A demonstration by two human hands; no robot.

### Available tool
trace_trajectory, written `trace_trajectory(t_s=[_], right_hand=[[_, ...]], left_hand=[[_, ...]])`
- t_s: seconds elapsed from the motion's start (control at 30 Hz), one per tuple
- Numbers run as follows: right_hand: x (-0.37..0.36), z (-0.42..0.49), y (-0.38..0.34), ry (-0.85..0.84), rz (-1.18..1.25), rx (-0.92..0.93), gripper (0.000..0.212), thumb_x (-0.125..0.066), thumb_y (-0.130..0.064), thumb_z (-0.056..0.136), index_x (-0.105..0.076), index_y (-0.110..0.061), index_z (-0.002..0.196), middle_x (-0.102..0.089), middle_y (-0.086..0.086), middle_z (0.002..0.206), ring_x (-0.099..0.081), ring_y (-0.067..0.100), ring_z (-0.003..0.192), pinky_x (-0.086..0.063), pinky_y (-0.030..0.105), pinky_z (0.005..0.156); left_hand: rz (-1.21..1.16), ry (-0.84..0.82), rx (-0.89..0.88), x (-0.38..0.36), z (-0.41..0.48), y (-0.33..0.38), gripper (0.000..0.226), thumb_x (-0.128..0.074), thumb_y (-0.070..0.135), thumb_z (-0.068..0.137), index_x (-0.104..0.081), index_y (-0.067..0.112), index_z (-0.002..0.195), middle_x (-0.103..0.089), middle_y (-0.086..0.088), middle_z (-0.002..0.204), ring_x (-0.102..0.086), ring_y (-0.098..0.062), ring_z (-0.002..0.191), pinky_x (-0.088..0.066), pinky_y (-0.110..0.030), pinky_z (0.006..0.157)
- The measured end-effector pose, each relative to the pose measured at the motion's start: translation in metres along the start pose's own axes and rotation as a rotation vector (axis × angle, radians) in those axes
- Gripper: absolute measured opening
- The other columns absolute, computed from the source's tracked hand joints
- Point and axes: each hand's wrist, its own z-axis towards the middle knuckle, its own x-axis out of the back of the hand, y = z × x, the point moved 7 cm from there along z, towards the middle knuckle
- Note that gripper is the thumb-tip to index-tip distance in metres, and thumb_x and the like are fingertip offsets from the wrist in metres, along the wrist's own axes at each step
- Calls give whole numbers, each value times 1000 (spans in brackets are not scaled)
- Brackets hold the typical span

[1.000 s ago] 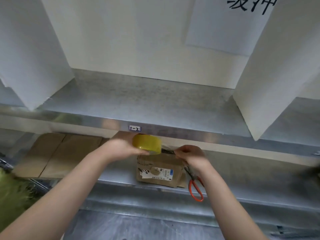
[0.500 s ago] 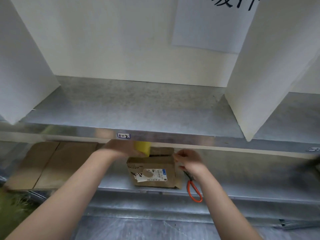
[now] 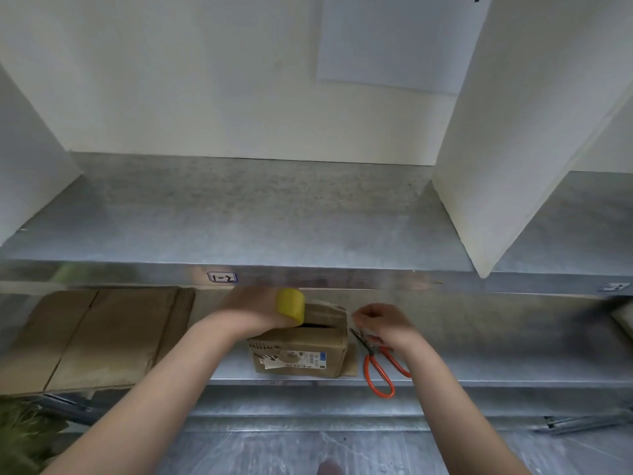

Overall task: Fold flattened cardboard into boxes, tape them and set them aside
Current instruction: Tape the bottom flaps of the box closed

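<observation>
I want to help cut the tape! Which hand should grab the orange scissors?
Right, probably. The right hand is right by the orange-handled metal scissors, beside the small brown cardboard box. The left hand is busy gripping the yellow roll of tape.

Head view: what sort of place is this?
Probably a stockroom or packing area: labelled metal shelving, flattened cardboard stacked on it, and a small box with a tape roll and scissors close by.
</observation>
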Motion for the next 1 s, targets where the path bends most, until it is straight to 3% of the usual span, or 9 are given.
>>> trace_trajectory(t_s=[0.1,0.23,0.3,0.47,0.53,0.63,0.73,0.83,1.0], right_hand=[[-3,0,11,-28,43,-36,14,-63,-25,94,-66,-13,101,-59,2,72,-51,12,62,-42,16,54],[-7,2,20,-29,141,-46,8,-64,-24,93,-65,-16,92,-61,10,83,-53,22,78,-53,37,75],[-9,3,24,-18,160,-38,9,-63,-22,93,-65,-14,88,-62,8,80,-51,23,74,-53,45,73],[-21,12,41,7,273,-64,13,-60,-19,95,-67,-10,99,-62,-3,68,-48,9,54,-39,20,50],[-26,13,46,10,353,-72,12,-58,-19,96,-67,-10,98,-63,0,71,-48,9,54,-42,23,57],[-32,15,50,1,492,-80,12,-58,-18,97,-65,-10,101,-65,6,87,-56,14,72,-46,29,69],[-39,18,52,51,535,-66,7,-60,-21,95,-58,-16,100,-64,6,96,-60,16,83,-50,27,67],[-41,20,55,197,565,-49,18,-65,-22,91,-47,-20,94,-60,7,93,-58,17,75,-50,25,57],[-39,14,51,351,494,6,21,-67,-28,87,-48,-18,82,-61,6,76,-60,24,71,-55,47,68]], left_hand=[[41,1,-46,-1,-2,11,43,-65,55,80,-51,45,120,-62,12,109,-50,-8,83,-39,-21,65],[92,42,-71,0,-4,19,48,-65,50,81,-48,45,125,-62,11,113,-57,-14,97,-42,-24,74],[124,65,-79,-2,-2,18,55,-67,50,80,-44,45,129,-60,10,123,-58,-17,107,-44,-25,79],[124,122,-129,-7,0,17,66,-70,55,77,-41,41,134,-55,10,133,-54,-16,116,-43,-24,87],[38,117,-119,-6,-3,9,67,-72,58,73,-44,43,131,-57,11,128,-54,-15,115,-42,-25,88],[-168,109,-120,-5,-8,-6,61,-78,52,70,-49,44,122,-57,14,116,-52,-10,107,-41,-20,83],[-221,78,-131,-9,-11,-15,59,-76,49,73,-41,50,121,-49,8,124,-43,-10,109,-35,-22,85],[-196,68,-152,-8,-10,-14,55,-72,50,77,-36,54,119,-46,9,123,-41,-9,109,-34,-25,87],[-176,35,-186,-9,-7,-6,52,-74,46,78,-39,52,116,-46,16,118,-45,-8,108,-38,-26,88]])
